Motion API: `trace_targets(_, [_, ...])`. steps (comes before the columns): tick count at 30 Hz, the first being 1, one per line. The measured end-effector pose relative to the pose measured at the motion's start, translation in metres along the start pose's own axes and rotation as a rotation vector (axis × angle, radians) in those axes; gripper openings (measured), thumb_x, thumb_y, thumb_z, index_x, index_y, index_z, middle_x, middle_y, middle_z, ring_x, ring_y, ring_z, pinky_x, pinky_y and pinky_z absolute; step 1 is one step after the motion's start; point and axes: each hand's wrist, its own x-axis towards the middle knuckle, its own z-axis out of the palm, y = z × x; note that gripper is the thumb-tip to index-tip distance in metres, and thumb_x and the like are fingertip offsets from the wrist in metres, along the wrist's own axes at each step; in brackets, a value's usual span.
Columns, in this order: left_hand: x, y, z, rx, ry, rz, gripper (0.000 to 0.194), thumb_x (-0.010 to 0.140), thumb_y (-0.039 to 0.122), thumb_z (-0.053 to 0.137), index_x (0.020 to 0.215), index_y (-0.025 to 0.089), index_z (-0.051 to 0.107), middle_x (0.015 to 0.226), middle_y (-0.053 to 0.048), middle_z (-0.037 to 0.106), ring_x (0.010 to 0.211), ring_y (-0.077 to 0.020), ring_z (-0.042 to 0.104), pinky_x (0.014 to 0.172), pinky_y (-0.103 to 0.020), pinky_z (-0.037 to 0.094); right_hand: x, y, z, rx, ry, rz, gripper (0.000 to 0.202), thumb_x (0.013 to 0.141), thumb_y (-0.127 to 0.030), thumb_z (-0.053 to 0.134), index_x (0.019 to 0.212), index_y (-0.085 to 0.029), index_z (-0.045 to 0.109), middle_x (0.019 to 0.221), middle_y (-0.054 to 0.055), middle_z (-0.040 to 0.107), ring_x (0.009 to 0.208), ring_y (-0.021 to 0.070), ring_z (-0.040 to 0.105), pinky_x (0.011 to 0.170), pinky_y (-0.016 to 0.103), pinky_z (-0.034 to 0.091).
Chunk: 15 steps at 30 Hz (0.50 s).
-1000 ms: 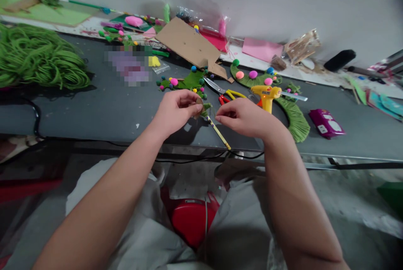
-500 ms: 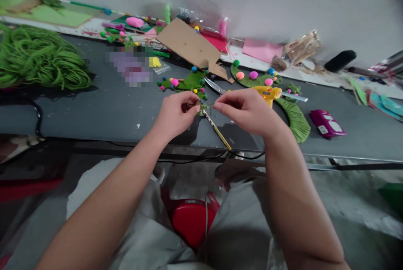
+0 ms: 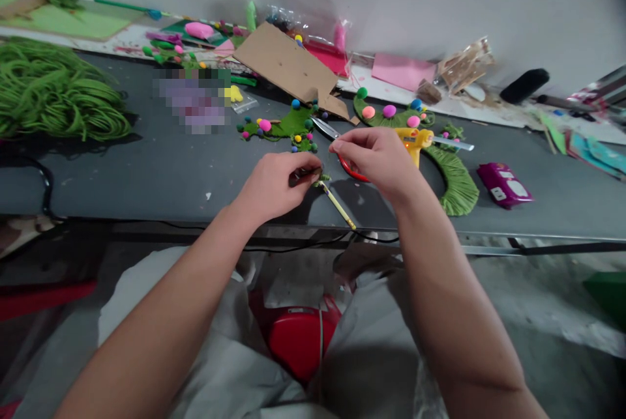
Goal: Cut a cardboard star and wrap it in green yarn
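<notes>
Near the table's front edge my left hand is closed in a pinch on a pencil, whose far end has green strands around it. The pencil's other end points toward the table edge. My right hand is pinched above red-handled scissors; whatever lies between its fingertips is too small to make out. Behind the hands lies a green piece with colored pompoms. A yellow glue gun is right of my right hand, beside a green yarn-wrapped ring.
A heap of green yarn covers the table's left end. Brown cardboard leans at the back. A purple packet lies at the right. A black cable runs along the left, and a red stool is below.
My right hand has risen and moved slightly back, away from the pencil. My left hand has shifted a little right and toward the table's front edge. The scissors' red handles now show.
</notes>
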Motion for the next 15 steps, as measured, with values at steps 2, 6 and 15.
trace_targets(2, [0.000,0.000,0.000,0.004,-0.008,-0.009,0.021,0.086,0.023,0.064,0.102,0.017,0.076,0.090,-0.005,0.078,0.075,-0.0172,0.067,0.071,-0.028,0.048,-0.001,-0.002,0.001,-0.007,-0.009,-0.005,0.017,0.081,-0.027,0.070,0.074,-0.012,0.073,0.056,-0.003,0.049,0.052,0.0080,0.036,0.050,0.027,0.026])
trace_targets(6, [0.002,0.001,-0.001,-0.025,-0.003,-0.070,0.018,0.086,0.027,0.065,0.098,0.017,0.076,0.085,-0.004,0.077,0.069,-0.0156,0.065,0.068,-0.028,0.048,-0.004,-0.007,0.001,-0.030,-0.080,-0.067,0.017,0.083,-0.027,0.069,0.078,-0.012,0.074,0.058,-0.003,0.051,0.054,0.0086,0.038,0.052,0.027,0.028])
trace_targets(15, [0.005,-0.008,0.002,-0.189,0.171,-0.211,0.013,0.078,0.023,0.071,0.089,0.018,0.074,0.082,-0.003,0.076,0.074,-0.0171,0.069,0.070,-0.028,0.053,-0.017,-0.013,-0.003,-0.138,-0.340,-0.235,0.021,0.091,-0.030,0.065,0.083,-0.014,0.075,0.064,-0.002,0.051,0.061,0.0101,0.038,0.054,0.027,0.031])
